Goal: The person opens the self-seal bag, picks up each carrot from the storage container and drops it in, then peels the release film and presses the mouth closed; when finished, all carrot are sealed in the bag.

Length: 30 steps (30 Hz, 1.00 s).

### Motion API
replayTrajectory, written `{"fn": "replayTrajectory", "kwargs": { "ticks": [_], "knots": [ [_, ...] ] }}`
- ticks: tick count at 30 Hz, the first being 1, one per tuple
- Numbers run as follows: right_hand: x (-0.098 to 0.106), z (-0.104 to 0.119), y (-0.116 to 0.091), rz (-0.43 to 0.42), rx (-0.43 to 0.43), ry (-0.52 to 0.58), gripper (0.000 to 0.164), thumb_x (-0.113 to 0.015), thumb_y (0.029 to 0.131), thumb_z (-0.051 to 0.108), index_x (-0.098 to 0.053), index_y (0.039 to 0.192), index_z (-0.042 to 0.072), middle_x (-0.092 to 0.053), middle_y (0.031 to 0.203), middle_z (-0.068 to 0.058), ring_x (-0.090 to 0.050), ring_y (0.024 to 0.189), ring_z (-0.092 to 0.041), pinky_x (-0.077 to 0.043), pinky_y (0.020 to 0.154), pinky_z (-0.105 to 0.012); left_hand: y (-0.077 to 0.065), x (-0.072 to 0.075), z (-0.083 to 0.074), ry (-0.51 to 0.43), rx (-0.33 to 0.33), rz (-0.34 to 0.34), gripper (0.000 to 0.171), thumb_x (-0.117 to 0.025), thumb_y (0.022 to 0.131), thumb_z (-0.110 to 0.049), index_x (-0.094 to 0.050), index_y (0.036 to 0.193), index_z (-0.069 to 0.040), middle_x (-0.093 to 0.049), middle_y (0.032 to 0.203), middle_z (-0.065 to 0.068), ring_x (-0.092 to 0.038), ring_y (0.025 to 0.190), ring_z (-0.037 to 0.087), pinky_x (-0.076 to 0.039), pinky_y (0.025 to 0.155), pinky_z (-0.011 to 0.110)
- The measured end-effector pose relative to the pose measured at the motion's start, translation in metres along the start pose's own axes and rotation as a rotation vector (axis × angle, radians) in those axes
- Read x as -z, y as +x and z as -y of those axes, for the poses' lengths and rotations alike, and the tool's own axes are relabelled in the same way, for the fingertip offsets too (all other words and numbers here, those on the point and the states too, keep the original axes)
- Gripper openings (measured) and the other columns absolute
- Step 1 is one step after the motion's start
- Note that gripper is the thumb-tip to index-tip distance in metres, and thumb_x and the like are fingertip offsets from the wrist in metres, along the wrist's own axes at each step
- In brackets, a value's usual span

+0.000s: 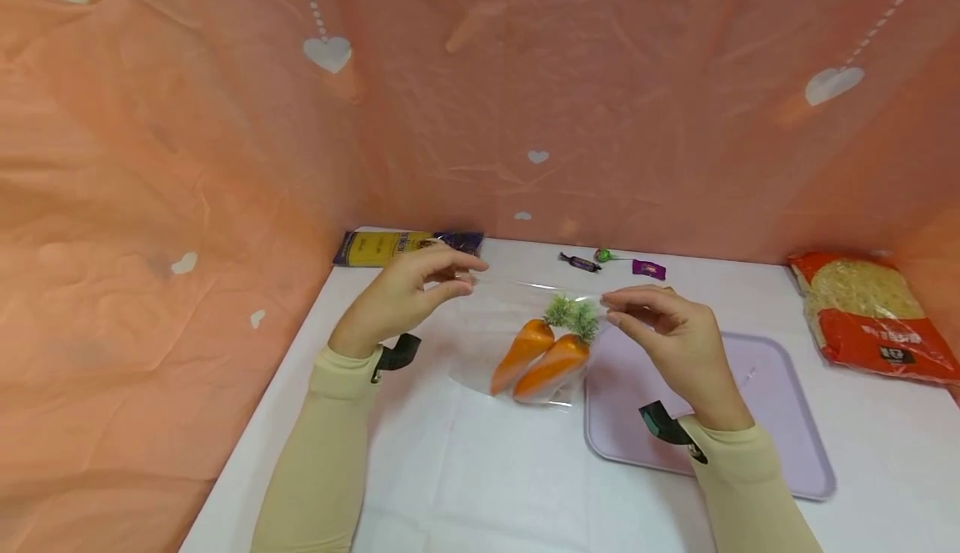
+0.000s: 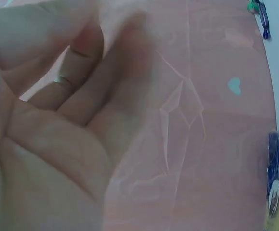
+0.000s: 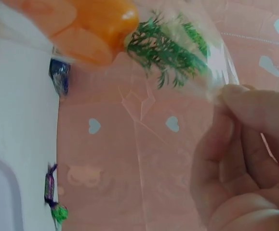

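Observation:
A clear plastic bag (image 1: 474,344) hangs stretched between my two hands in the head view. Inside it lie two orange carrots (image 1: 553,367) with feathery green tops (image 1: 572,314), tops toward the upper right. My left hand (image 1: 401,290) pinches the bag's upper left corner between thumb and fingers; in the left wrist view its fingertips are blurred. With thumb and forefinger, my right hand (image 1: 675,340) pinches the upper right corner, and the right wrist view shows that pinch beside the green leaves (image 3: 168,53).
A lilac tray (image 1: 780,419) lies under my right forearm. Along the back are a yellow-and-purple packet (image 1: 382,247), a dark wrapped candy (image 1: 580,263), a green lollipop (image 1: 603,255) and a purple candy (image 1: 648,269). A red noodle packet (image 1: 877,319) sits far right, before orange cloth walls.

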State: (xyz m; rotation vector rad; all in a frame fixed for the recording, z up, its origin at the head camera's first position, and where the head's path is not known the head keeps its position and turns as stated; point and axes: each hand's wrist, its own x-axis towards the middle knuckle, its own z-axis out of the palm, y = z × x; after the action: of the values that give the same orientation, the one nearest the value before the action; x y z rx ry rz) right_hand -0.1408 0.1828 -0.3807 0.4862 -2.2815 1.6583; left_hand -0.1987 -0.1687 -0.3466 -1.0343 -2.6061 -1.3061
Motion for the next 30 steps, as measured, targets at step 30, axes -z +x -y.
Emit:
{"fn": "replayTrajectory", "kwargs": {
  "ticks": [30],
  "knots": [
    [-0.034, -0.083, 0.047, 0.318, -0.264, -0.414, 0.019, -0.072, 0.092, 0.016, -0.079, 0.11, 0.02, -0.078, 0.108, -0.003, -0.073, 0.097, -0.021, -0.057, 0.087, -0.038, 0.016, -0.063, 0.117, -0.056, 0.438, 0.134, 0.032, -0.071, 0.095, -0.02, -0.067, 0.126, -0.015, -0.071, 0.106, 0.002, -0.068, 0.093, 0.017, -0.057, 0.089, 0.034]
  ]
}}
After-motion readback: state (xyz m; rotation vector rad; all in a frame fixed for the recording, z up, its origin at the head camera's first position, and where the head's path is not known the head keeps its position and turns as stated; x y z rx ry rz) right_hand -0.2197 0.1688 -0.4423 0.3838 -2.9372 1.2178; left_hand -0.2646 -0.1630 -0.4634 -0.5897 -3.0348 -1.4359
